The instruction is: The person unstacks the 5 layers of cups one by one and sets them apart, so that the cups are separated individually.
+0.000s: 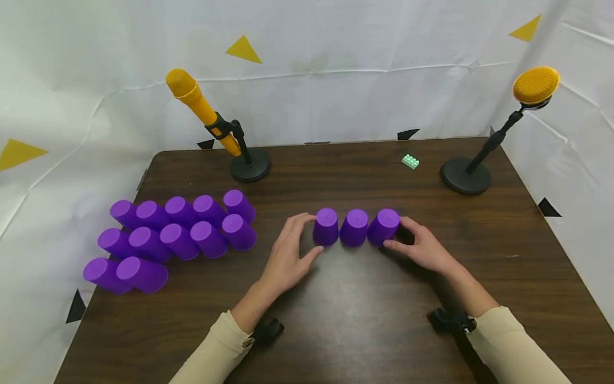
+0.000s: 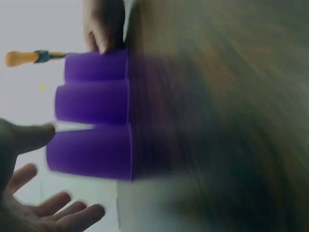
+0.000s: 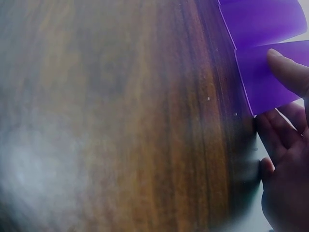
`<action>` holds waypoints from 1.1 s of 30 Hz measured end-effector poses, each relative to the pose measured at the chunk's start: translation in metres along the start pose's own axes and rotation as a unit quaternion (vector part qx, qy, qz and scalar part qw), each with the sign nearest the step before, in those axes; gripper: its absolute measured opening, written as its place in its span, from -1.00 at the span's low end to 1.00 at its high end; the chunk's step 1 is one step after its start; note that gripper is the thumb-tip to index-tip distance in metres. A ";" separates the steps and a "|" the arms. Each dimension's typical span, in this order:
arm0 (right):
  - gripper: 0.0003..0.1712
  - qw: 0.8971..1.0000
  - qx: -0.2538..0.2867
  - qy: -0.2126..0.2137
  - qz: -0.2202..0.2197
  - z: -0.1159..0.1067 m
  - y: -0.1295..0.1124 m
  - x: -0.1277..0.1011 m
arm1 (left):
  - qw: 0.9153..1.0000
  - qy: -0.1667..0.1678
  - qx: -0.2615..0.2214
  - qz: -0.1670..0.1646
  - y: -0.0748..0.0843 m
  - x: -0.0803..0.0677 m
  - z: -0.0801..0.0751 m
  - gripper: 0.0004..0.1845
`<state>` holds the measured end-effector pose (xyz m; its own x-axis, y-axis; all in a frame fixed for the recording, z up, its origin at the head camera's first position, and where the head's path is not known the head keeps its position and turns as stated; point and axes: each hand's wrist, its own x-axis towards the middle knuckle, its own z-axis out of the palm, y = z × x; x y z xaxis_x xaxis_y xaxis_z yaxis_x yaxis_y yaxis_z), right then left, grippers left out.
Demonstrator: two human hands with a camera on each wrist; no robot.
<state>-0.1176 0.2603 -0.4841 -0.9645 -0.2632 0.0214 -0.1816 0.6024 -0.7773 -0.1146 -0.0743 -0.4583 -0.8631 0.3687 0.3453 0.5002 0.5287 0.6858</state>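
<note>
Three purple cups stand upside down in a row at mid-table: a left cup point(image 1: 325, 227), a middle cup point(image 1: 354, 228) and a right cup point(image 1: 383, 227). My right hand point(image 1: 422, 247) holds the right cup, thumb on its near side and fingers round its far side. In the right wrist view the thumb point(image 3: 288, 71) lies against the cup wall. Beside the left cup, my left hand point(image 1: 288, 258) has its fingers spread and thumb apart. The left wrist view shows a gap between the left fingers point(image 2: 72, 212) and that cup point(image 2: 91, 153).
More upside-down purple cups point(image 1: 179, 241) stand in rows at the table's left. Behind are an orange microphone point(image 1: 203, 109) on a black stand and another orange microphone point(image 1: 535, 85) at the right. A small mint-green toy brick point(image 1: 410, 161) lies near the back edge of the table point(image 1: 336, 330).
</note>
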 end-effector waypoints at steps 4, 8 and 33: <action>-0.31 1.000 0.004 -0.005 0.005 0.000 0.000 0.000 | 0.999 0.034 -0.025 0.008 0.003 0.016 0.015 -0.44; -0.31 1.000 0.003 -0.003 0.007 -0.001 0.000 0.000 | 0.998 0.048 -0.036 0.014 0.003 0.028 0.023 -0.51; -0.24 1.000 -0.002 -0.007 0.015 0.000 -0.002 0.001 | 0.991 0.118 -0.046 -0.039 -0.017 -0.057 -0.093 -0.58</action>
<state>-0.1182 0.2591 -0.4828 -0.9669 -0.2550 -0.0109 -0.1529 0.6128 -0.7753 -0.0806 -0.1750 -0.4295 -0.8966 0.1344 0.4220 0.4322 0.4730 0.7678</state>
